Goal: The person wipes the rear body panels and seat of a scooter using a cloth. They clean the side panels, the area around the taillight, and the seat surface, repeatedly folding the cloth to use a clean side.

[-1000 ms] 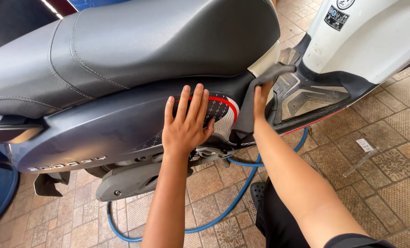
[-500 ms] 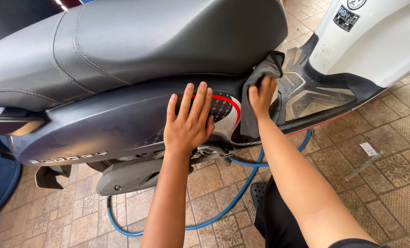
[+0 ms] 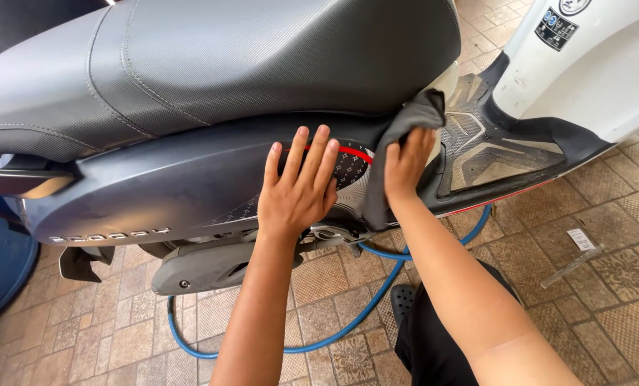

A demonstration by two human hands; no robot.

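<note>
Scooter panel (image 3: pixel 155 186) | left hand (image 3: pixel 298 189) flat | right hand (image 3: pixel 405 161) pressing cloth (image 3: pixel 405 121) | tiled floor (image 3: pixel 620 286)

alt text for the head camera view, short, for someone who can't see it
A person's right hand presses a dark grey cloth against a scooter's side panel below the grey seat, while the left hand rests flat on the panel. A blue hose lies on the tiled floor.
</note>
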